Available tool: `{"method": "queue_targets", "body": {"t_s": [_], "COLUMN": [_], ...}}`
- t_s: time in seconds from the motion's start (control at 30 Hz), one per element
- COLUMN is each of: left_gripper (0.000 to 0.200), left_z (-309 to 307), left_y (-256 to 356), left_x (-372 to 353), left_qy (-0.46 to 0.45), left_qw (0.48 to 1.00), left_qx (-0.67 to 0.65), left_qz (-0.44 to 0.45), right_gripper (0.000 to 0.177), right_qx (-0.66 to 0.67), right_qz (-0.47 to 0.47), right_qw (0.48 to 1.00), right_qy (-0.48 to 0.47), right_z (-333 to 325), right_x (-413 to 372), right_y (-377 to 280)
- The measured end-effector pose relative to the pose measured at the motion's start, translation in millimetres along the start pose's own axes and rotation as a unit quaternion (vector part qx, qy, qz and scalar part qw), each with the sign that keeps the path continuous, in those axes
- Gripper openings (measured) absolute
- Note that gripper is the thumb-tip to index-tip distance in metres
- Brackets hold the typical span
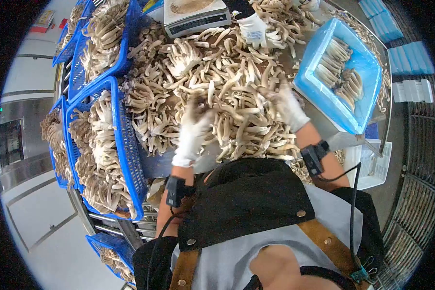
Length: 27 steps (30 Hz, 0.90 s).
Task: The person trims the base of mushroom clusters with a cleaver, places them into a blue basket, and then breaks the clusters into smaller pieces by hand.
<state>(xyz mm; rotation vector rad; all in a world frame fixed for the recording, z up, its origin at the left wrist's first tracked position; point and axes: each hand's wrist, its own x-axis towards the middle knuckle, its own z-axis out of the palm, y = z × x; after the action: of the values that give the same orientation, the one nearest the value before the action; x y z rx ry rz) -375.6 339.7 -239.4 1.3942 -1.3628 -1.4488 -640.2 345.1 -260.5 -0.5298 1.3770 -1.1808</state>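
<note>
A wide heap of loose, long-stemmed mushrooms (237, 116) covers the work table in front of me. My left hand (194, 133), in a white glove, is at the near left part of the heap; its fingers are smeared by motion. On the other side my right hand (289, 108), also gloved in white, reaches over the heap's right part, its fingers blurred too. Whether either hand holds a mushroom cannot be made out. A clump of joined mushrooms (182, 59) lies farther back on the pile.
Blue baskets (125, 159) full of mushroom clumps line the left side. At the right stands a crate with a blue liner (310, 72), holding mushroom bundles. A weighing scale (198, 24) sits at the back, near another person's gloved hand (252, 30). A white bin (381, 164) is lower right.
</note>
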Motion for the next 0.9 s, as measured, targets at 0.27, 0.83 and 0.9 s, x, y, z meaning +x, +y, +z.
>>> {"method": "queue_targets", "body": {"t_s": [0.27,0.83,0.9], "left_gripper": [0.07,0.059,0.055], "left_z": [-74,-1,3], "left_y": [-145,-52,-72], "left_x": [32,10,21], "left_qy": [-0.023,-0.004,-0.038], "left_qw": [0.989,0.952,0.975], "left_qx": [-0.086,-0.303,-0.192], "left_qz": [-0.12,0.035,0.1], "right_gripper": [0.041,0.073,0.072], "right_qx": [-0.419,-0.007,0.023], "right_qz": [-0.112,-0.067,0.041], "right_qw": [0.758,0.944,0.954], "right_qy": [-0.487,-0.324,-0.297], "right_z": [41,57,66], "right_x": [-52,6,-1], "right_y": [105,-2,7]}}
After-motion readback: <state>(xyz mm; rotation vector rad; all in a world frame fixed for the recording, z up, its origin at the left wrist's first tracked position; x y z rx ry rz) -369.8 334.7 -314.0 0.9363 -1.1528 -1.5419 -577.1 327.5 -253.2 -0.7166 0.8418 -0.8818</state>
